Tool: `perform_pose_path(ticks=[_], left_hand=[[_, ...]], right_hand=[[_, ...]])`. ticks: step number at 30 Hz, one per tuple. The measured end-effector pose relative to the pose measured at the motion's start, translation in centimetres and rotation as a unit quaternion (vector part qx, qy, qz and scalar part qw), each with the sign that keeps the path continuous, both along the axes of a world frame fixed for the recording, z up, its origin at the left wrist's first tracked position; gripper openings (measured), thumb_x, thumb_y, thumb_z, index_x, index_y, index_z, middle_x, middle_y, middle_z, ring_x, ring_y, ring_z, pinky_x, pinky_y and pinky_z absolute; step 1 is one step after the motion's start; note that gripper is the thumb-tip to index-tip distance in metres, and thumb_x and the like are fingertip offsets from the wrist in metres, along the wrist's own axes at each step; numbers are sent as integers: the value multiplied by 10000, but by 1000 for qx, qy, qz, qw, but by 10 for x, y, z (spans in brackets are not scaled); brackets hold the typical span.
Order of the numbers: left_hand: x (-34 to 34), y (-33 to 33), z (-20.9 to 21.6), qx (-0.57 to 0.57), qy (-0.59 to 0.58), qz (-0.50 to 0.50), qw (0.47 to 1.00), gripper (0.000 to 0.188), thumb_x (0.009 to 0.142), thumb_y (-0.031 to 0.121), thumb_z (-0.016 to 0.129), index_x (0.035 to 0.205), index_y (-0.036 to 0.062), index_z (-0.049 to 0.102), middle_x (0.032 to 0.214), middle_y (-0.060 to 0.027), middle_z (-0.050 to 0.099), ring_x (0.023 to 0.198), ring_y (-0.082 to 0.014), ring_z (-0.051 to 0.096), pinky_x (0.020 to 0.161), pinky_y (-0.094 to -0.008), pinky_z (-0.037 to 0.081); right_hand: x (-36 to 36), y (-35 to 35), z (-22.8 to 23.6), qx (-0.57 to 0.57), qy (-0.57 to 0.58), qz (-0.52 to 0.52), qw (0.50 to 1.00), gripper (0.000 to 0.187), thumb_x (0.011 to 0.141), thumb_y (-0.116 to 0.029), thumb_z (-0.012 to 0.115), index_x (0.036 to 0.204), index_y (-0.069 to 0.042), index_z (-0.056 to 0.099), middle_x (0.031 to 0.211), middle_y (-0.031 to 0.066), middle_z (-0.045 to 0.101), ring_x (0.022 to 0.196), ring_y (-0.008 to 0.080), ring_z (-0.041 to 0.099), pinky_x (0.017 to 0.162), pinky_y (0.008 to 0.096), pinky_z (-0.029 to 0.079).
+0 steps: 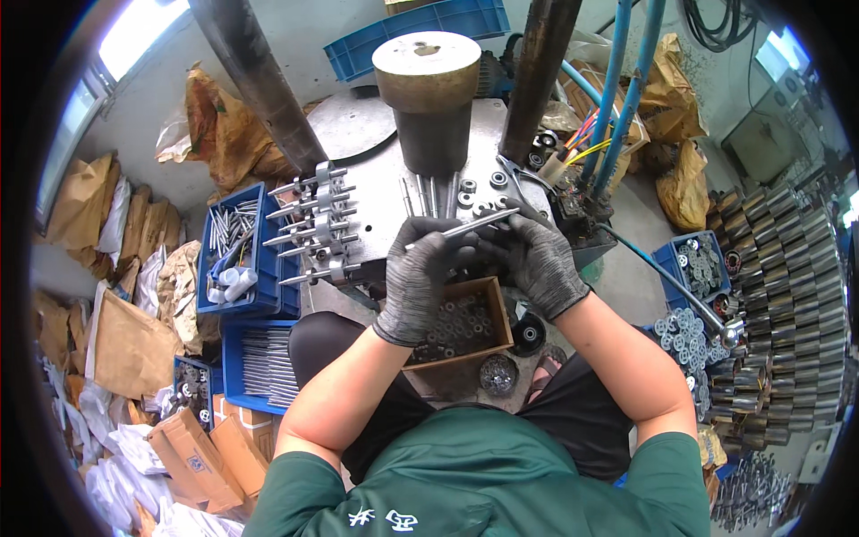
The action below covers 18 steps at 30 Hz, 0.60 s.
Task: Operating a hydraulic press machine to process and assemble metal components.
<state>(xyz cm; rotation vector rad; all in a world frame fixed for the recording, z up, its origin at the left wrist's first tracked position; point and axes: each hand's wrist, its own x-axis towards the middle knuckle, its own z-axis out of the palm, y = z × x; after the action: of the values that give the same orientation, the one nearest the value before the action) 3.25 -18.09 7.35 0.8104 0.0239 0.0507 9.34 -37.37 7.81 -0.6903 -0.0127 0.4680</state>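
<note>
A slim metal shaft (480, 222) lies slanted between my two gloved hands, above the front of the metal table (376, 201). My left hand (416, 291) is closed around its lower left end. At its upper right end, the fingers of my right hand (544, 264) pinch it. Several loose shafts (419, 199) lie just beyond my hands, and small ring bearings (467, 199) sit beside them. Along the table's left side stand several shafts fitted with round metal collars (324, 231). Below my hands is a wooden box (479, 345) of small rings.
A thick steel press cylinder (429, 116) rises behind the table between two dark posts (259, 85). Blue bins (234, 268) of shafts and parts stand at left. Blue hoses (617, 89) run down at right, near stacked metal cylinders (778, 304). Cardboard (201, 461) lies lower left.
</note>
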Motion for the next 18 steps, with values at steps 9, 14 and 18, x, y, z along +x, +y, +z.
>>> perform_pose_path(ticks=[9, 14, 18], left_hand=[[-15, -42, -23, 284, 24, -85, 955, 315, 987, 18, 611, 1302, 2, 608, 1045, -69, 676, 872, -113, 665, 767, -262, 564], [-16, -46, -30, 266, 22, -192, 944, 310, 1007, 41, 591, 1314, -3, 595, 1148, -77, 681, 992, -122, 668, 837, -277, 574], [-18, -46, -28, 231, 49, -211, 949, 315, 1013, 54, 591, 1324, 6, 577, 1165, -84, 675, 994, -145, 688, 825, -295, 592]], right_hand=[[11, -18, 17, -73, -18, -140, 987, 277, 993, 7, 565, 1269, 0, 573, 1206, 175, 683, 1112, 294, 699, 967, 454, 601], [3, -28, 24, -192, -113, -70, 972, 245, 956, -39, 640, 1189, 16, 696, 1162, 119, 706, 1065, 194, 694, 916, 327, 591], [1, -28, 25, -234, -83, -82, 965, 266, 996, -177, 639, 1207, -28, 702, 1042, 63, 721, 926, 141, 681, 808, 307, 580]])
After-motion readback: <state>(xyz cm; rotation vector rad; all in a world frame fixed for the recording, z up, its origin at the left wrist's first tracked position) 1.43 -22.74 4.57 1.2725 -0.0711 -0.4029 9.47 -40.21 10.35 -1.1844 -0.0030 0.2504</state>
